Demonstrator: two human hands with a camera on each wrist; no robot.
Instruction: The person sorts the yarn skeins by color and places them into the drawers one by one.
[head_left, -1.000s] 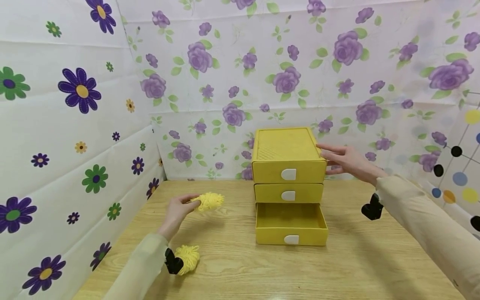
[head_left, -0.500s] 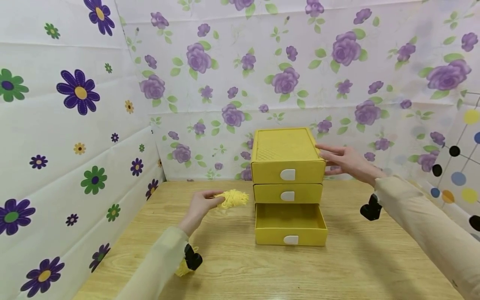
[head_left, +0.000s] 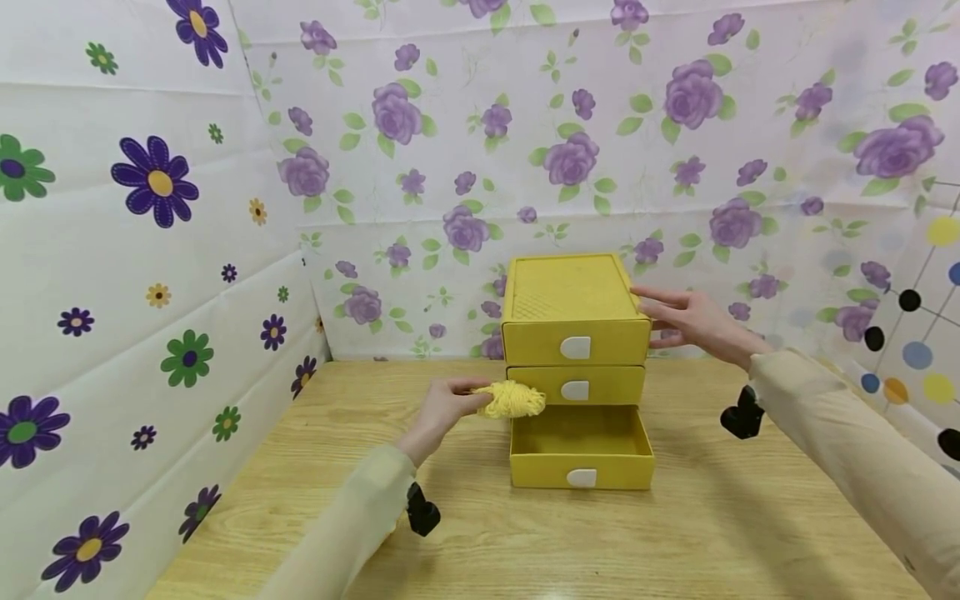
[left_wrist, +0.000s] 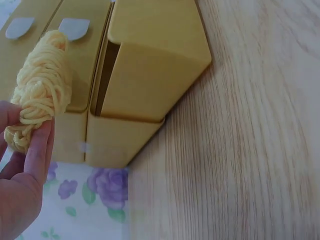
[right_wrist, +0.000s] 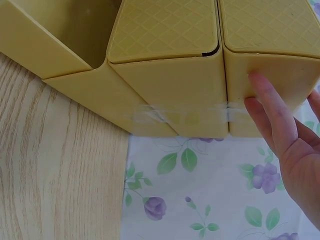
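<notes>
My left hand pinches a small bundle of yellow yarn between thumb and fingers. In the head view the yarn overlaps the left side of the yellow drawer cabinet, just above the pulled-out bottom drawer. That drawer's visible inside holds nothing. The middle drawer and the top one are closed, each with a white tab handle. My right hand rests its straight fingertips on the cabinet's upper right side; the right wrist view shows the fingers against the side wall of the top unit.
The cabinet stands on a wood-grain table close to the flowered back sheet. A second yellow yarn bundle lies on the table, almost wholly hidden behind my left sleeve. Clear tape runs across the units' side.
My left hand has carried the yarn bundle rightward, from over the table's left part to in front of the cabinet. My left sleeve now covers most of the second bundle. The right hand stays put.
</notes>
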